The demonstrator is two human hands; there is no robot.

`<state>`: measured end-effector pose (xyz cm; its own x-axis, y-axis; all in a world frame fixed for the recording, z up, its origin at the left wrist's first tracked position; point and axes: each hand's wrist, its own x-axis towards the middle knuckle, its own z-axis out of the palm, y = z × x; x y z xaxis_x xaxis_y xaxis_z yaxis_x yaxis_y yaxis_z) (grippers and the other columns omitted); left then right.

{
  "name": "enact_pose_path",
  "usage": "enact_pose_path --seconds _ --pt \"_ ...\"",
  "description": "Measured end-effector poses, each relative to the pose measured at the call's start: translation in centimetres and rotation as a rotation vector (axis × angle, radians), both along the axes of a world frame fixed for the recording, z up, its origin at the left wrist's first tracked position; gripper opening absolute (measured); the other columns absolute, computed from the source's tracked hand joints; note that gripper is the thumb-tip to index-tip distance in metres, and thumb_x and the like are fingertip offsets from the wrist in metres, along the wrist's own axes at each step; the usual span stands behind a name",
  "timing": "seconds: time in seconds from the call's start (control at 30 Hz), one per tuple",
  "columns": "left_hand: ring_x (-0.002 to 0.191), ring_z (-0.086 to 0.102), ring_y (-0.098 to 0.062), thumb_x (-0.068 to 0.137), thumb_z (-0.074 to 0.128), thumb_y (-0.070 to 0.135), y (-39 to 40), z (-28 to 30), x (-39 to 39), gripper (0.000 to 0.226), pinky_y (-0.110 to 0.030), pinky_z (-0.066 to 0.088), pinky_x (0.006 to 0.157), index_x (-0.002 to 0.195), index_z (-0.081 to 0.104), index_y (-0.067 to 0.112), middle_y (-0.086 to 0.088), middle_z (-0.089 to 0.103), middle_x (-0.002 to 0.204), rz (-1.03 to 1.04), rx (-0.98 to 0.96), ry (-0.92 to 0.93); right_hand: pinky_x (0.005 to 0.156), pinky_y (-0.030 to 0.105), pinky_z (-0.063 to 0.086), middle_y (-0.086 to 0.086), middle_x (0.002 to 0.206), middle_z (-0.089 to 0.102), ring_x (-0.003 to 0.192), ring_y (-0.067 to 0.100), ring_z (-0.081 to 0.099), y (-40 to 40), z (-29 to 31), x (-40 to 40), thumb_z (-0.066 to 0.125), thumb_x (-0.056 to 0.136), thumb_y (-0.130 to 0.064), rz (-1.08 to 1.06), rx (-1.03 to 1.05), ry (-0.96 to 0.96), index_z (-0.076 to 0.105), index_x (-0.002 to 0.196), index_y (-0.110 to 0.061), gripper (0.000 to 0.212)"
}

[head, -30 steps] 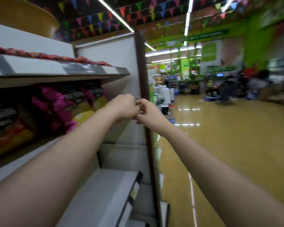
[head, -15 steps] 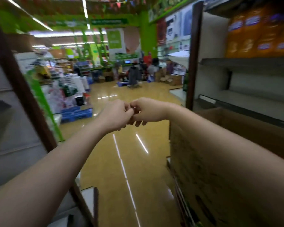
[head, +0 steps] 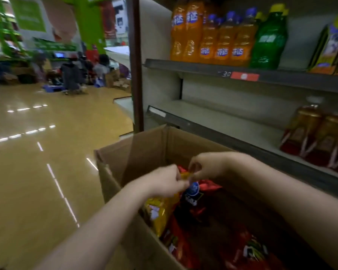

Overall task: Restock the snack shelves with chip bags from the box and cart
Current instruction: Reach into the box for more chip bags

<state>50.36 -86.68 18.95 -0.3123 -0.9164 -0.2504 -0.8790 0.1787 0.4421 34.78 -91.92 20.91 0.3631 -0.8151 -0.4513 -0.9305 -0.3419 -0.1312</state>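
**Both hands on the top seam of a yellow bag, box still well stocked**

Standing by the drinks aisle, I see the person leaning over an open cardboard box with both arms stretched into it. The left hand and the right hand meet near the middle of the box, fingers curled and pinching what looks like the crimped top edge of a yellow chip bag; motion blur makes it hard to swear the right hand has the same bag and not the red one behind it.

The yellow bag hangs down toward seven o'clock from the hands, against the box's near-left wall. A dark bag lies just at five o'clock of the grip, and red bags fill the bottom toward four o'clock.

These bags should be very light, puffed with air, slick-skinned and crackly, their contents easily crushed. I would judge the sealed top seam the right place to hold: it is flat, stiff enough to pinch, and spares the chips. Squeezing the belly risks breakage or slipping.

Bottles of orange soda stand on the shelf at one o'clock.
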Motion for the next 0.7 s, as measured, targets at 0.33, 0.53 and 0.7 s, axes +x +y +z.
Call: enact_pose_path --seconds 0.33,0.53,0.7 --pt "0.077 0.058 -0.004 0.094 0.044 0.056 1.8 -3.1 2.2 0.044 -0.014 0.049 0.068 0.124 0.052 0.024 0.001 0.065 0.113 -0.204 0.211 -0.382 0.105 0.042 0.044 0.004 0.144 0.047 0.127 0.026 0.048 3.8 -8.0 -6.4 0.073 0.08 -0.05 0.066 0.357 0.401 0.039 0.145 -0.021 0.079" --pt "0.088 0.056 -0.008 0.093 0.044 0.055 7.3 0.5 1.6 0.035 -0.024 0.046 0.08 0.116 0.052 0.03 0.007 0.061 0.108 0.022 -0.023 -0.274 0.113 0.036 0.028 0.006 0.162 0.018 0.146 0.027 0.023 9.3 -8.1 -5.1 0.074 0.085 -0.031 0.401 0.358 0.497 0.01 0.157 -0.021 0.097" --pt "0.096 0.059 -0.013 0.096 0.046 0.051 13.5 1.7 -5.1 0.036 -0.029 0.048 0.086 0.115 0.06 0.024 0.001 0.064 0.112 0.008 -0.062 -0.108 0.109 0.035 0.031 0.021 0.158 0.021 0.142 0.035 0.029 14.2 -10.2 -4.0 0.069 0.089 -0.029 0.32 0.261 0.447 -0.003 0.154 -0.003 0.101"
